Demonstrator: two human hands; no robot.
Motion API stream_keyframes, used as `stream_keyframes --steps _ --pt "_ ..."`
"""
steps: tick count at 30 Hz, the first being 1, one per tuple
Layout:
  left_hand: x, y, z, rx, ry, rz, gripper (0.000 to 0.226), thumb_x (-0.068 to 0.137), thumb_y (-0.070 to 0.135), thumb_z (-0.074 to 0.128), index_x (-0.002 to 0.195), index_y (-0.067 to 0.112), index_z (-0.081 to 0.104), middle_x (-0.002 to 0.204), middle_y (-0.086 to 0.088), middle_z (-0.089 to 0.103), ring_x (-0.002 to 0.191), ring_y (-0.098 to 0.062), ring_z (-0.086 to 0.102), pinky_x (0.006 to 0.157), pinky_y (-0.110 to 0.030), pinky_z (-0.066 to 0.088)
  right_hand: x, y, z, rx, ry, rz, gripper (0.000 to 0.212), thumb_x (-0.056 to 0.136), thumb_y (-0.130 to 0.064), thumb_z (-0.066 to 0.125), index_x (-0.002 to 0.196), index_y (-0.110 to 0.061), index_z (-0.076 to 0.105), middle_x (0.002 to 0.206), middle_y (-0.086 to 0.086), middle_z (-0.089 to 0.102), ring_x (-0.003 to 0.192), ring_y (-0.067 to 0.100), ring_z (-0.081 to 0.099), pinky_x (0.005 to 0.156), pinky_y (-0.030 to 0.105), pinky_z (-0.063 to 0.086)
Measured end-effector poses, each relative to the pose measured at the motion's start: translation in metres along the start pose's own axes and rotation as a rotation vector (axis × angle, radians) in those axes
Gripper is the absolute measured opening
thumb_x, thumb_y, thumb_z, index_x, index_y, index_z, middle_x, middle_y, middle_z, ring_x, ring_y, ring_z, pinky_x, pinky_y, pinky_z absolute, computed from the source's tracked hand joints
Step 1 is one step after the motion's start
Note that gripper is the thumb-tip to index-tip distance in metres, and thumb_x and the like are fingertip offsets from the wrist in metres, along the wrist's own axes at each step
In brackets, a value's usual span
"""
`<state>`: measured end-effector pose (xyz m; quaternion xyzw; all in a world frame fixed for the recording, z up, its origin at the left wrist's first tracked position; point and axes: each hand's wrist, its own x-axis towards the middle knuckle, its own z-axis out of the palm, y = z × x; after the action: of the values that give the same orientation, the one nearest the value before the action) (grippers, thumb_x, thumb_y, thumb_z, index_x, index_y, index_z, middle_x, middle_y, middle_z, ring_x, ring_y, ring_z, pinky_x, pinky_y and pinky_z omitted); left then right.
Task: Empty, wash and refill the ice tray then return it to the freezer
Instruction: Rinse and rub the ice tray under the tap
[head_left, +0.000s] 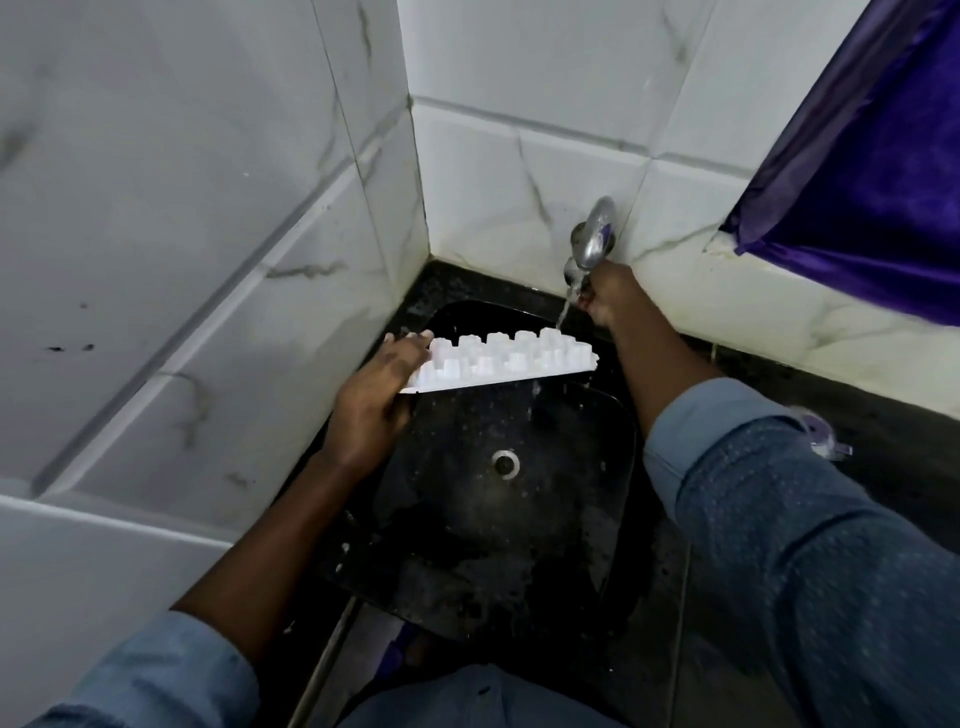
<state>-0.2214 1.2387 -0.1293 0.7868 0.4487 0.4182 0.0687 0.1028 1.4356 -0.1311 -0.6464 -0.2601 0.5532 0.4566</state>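
My left hand (374, 400) held the white plastic ice tray (498, 358) by its left short end, fingers curled over the far edge and thumb under the near rim. The tray hung above the black square sink (571, 519), toward its back, upside down or close to it, with the bottoms of its cups pointing up and away from me. Its long axis ran left to right across the basin, slightly raised at the right.

My right hand (610, 299) was up at the chrome wall tap (592, 239), with its back toward me. The fingers were at the lower part of the tap, but I could not tell whether they were closed around it or only touching it. A thin stream of water (565, 309) fell from the spout and met the tray at its far right end, the end opposite my grip.

I judged this to be the washing step. Everything turned on one fact: the stream touched only the right tip, and the rest of the tray stretched leftward from it toward my left hand. To rinse the other cups, the left hand would have to slide the tray rightward along its own length under the water. The right hand, nearer the tap, was the one placed to manage the flow.
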Motion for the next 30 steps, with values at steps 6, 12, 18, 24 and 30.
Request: stream_keyframes --steps 6,12,18,24,30 --pt "-0.008 0.002 -0.003 0.031 -0.05 0.072 0.059 0.086 -0.014 0.074 0.141 0.002 0.059 0.151 -0.012 0.057 0.143 -0.027 0.053 0.123 -0.054 0.035 0.003 0.011 -0.015 0.256 -0.148 0.107 0.022 0.104 -0.028 0.065 0.111 -0.007 0.066 0.079 0.007 0.073 0.064 0.02 0.072 0.066 0.035 0.063" --pt "-0.012 0.001 -0.002 0.075 -0.067 0.102 0.071 0.075 -0.027 0.075 0.139 0.0 0.063 0.153 -0.007 0.054 0.145 -0.025 0.051 0.125 -0.051 0.033 -0.028 0.012 -0.024 -0.023 -0.133 0.213 0.063 0.107 -0.06 0.04 0.136 -0.006 0.052 0.119 0.015 0.067 0.109 0.034 0.064 0.091 0.044 0.052" --pt "-0.016 0.002 -0.004 0.054 -0.06 0.103 0.066 0.074 -0.026 0.077 0.134 -0.001 0.066 0.153 -0.012 0.057 0.144 -0.028 0.053 0.122 -0.058 0.037 -0.097 0.048 -0.04 -0.331 -0.236 0.132 0.057 0.106 -0.063 0.042 0.107 -0.011 0.066 0.088 0.01 0.07 0.065 0.02 0.061 0.058 0.029 0.048" --pt "-0.024 0.0 0.002 0.181 -0.2 0.201 0.036 0.109 0.029 0.053 0.133 0.006 0.067 0.157 -0.016 0.051 0.149 -0.041 0.041 0.126 -0.059 0.025 -0.141 0.068 -0.056 0.05 -0.34 -0.034 0.022 0.106 -0.019 0.06 0.11 0.0 0.072 0.104 0.017 0.078 0.084 0.027 0.076 0.074 0.038 0.062" --pt "-0.035 0.003 0.012 0.217 -0.289 0.08 0.054 0.089 0.004 0.053 0.143 0.009 0.062 0.164 -0.016 0.042 0.152 -0.04 0.037 0.122 -0.062 0.033 -0.165 0.09 -0.062 0.026 -0.198 -0.106 0.02 0.108 -0.018 0.057 0.104 -0.004 0.071 0.093 0.01 0.08 0.083 0.027 0.077 0.078 0.042 0.062"
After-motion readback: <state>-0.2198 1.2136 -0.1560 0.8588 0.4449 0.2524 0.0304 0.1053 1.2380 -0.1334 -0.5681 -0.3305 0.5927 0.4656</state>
